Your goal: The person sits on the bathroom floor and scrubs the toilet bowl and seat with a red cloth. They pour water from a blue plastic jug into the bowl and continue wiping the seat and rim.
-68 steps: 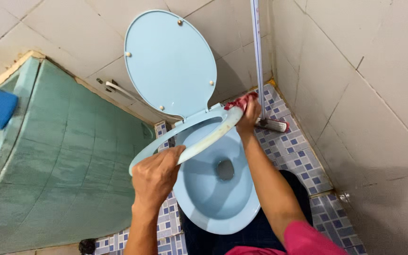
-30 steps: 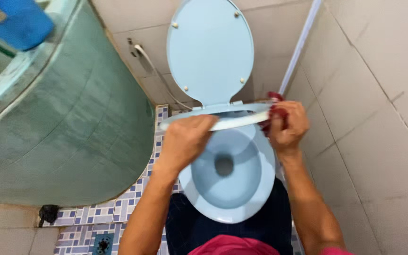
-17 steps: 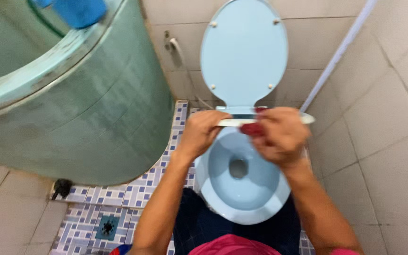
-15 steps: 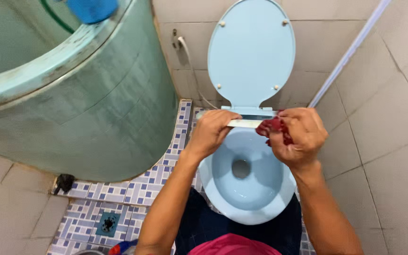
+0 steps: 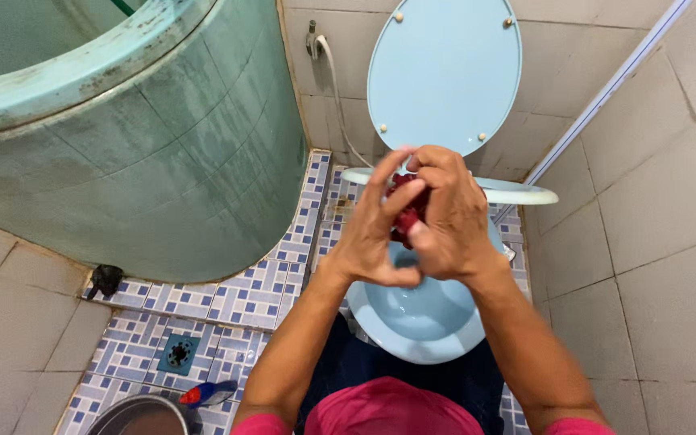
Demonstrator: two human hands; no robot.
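Observation:
Both my hands meet over the light blue toilet bowl [image 5: 416, 310] and press a dark red cloth [image 5: 407, 208] between them. My left hand [image 5: 376, 229] cups the cloth from the left with fingers stretched up. My right hand [image 5: 449, 217] wraps over it from the right. The toilet seat ring [image 5: 525, 192] hangs part-raised behind my hands, and neither hand touches it. The light blue lid [image 5: 445, 68] stands upright against the tiled wall.
A big green tiled water basin [image 5: 147, 137] fills the upper left. A hose [image 5: 333, 89] hangs on the wall beside the lid. A long pale handle [image 5: 606, 93] leans in the right corner. A floor drain [image 5: 177, 353], a bottle [image 5: 207, 393] and a metal pail rim [image 5: 134, 412] lie lower left.
My left hand has let go of the seat ring and joined my right hand on the red cloth. The view has tipped down and back, showing more floor.

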